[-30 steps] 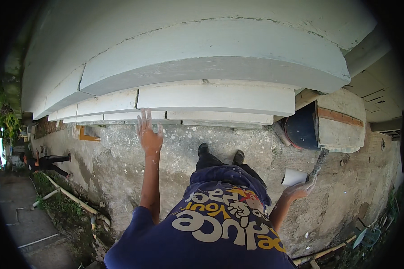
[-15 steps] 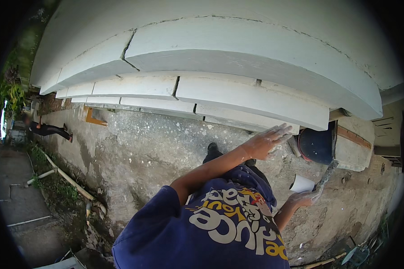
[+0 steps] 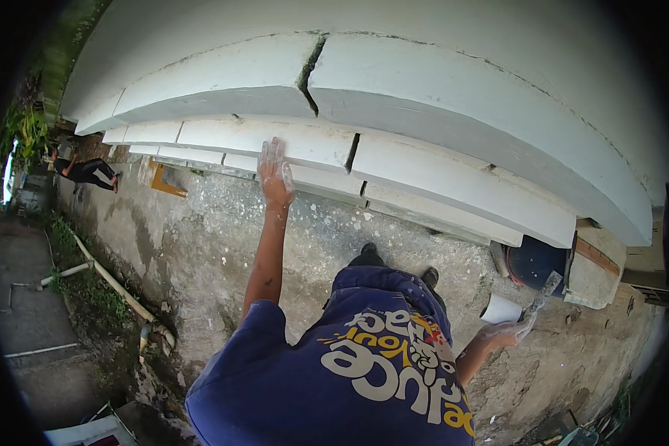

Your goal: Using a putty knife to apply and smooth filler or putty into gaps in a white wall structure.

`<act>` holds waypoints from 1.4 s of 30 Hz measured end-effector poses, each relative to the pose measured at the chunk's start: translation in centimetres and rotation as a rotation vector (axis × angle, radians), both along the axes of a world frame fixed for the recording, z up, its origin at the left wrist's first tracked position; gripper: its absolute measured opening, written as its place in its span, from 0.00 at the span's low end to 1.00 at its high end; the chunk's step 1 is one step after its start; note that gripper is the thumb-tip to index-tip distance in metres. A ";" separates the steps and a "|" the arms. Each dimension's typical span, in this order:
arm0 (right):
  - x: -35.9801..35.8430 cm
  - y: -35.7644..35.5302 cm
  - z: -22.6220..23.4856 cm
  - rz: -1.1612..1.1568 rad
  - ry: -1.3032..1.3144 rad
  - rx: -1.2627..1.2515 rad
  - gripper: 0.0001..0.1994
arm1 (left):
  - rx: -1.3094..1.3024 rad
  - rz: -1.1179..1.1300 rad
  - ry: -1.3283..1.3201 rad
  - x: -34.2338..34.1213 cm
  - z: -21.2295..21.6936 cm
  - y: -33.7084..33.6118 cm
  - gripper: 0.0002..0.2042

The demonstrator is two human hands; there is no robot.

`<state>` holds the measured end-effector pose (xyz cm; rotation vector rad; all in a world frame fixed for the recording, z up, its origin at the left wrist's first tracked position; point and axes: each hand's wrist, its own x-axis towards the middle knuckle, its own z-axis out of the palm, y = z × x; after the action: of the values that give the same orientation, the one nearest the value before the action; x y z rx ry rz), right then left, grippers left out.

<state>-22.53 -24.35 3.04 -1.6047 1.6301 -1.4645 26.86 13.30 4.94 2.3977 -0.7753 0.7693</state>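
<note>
My left hand (image 3: 276,177) lies with its fingers stretched out against the face of a long white block (image 3: 267,141) in a stepped stack along the wall. Its palm and fingers are smeared with white paste. Dark gaps (image 3: 353,153) separate the blocks' ends. Low on the right, my right hand (image 3: 507,334) is closed on a narrow flat-bladed tool like a putty knife (image 3: 544,292), coated in pale paste, its blade pointing away from me. A white cylinder (image 3: 502,308) shows right beside that hand; whether the hand also holds it, I cannot tell.
A dark round tub (image 3: 537,262) stands by a pale box-like block (image 3: 596,269) at right. A yellow-brown frame piece (image 3: 168,183) lies at the wall's foot. Another person (image 3: 89,171) is far left. Pipes (image 3: 119,286) run along the ground's left edge.
My left hand has swung left from the blocks' right end to a block further left. The view has shifted left along the wall. My right hand still grips the putty knife.
</note>
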 end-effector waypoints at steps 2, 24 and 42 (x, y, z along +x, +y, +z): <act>1.1 0.8 -0.1 0.005 0.060 -0.036 0.28 | -0.076 0.105 -0.013 -0.1 0.2 3.0 0.25; 8.5 7.1 1.2 -0.003 -0.074 0.018 0.27 | 0.147 0.740 0.555 13.6 5.2 19.9 0.31; 11.0 4.5 -0.5 0.089 -0.084 0.016 0.26 | 0.376 -0.484 0.316 3.0 5.1 -1.0 0.27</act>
<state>-11.51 -19.85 2.52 -1.5648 1.5009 -1.4501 29.85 12.30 10.00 2.4001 -1.3824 0.0497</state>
